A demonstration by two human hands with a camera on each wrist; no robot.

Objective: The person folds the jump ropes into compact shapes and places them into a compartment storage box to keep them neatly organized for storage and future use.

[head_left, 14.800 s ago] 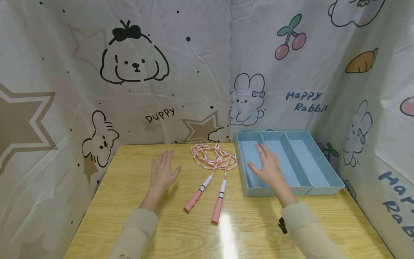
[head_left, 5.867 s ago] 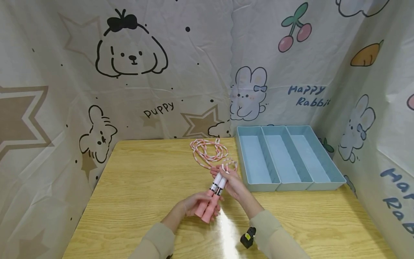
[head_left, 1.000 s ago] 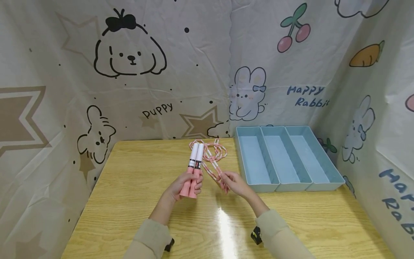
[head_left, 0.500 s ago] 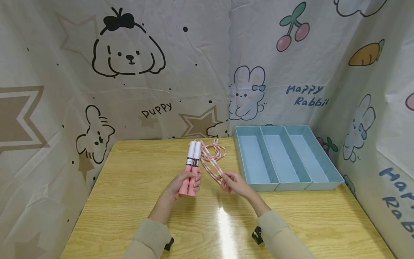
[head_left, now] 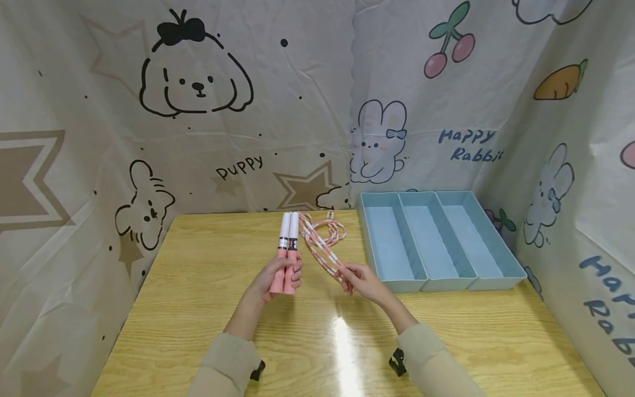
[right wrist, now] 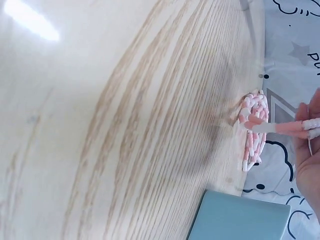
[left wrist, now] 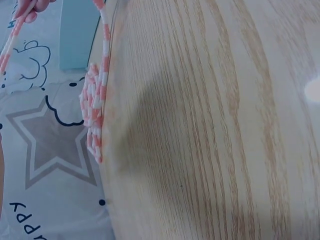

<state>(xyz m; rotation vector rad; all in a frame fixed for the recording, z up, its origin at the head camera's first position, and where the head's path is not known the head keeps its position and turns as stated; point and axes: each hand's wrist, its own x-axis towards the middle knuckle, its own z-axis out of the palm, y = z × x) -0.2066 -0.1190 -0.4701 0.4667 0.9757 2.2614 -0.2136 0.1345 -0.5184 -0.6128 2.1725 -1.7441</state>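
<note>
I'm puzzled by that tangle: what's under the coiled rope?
Through gaps in the coiled rope, the wooden table shows; whatever lies directly beneath the rope itself is covered.

Wood-grain table (head_left: 188,320); on it, coils of pink-and-white rope (left wrist: 92,105); near them, a light-blue three-compartment tray (head_left: 448,284)

We see pink-and-white rope (left wrist: 92,106) heaped at the tabletop (left wrist: 200,125) edge, near a blue box (left wrist: 77,36); the right hand (left wrist: 39,5) holds some.

Rm on tbl (head_left: 501,331) in front of tray (head_left: 448,284); rope (head_left: 321,244) & R hand (head_left: 360,281) block its L, curtain (head_left: 317,127) its back.
</note>
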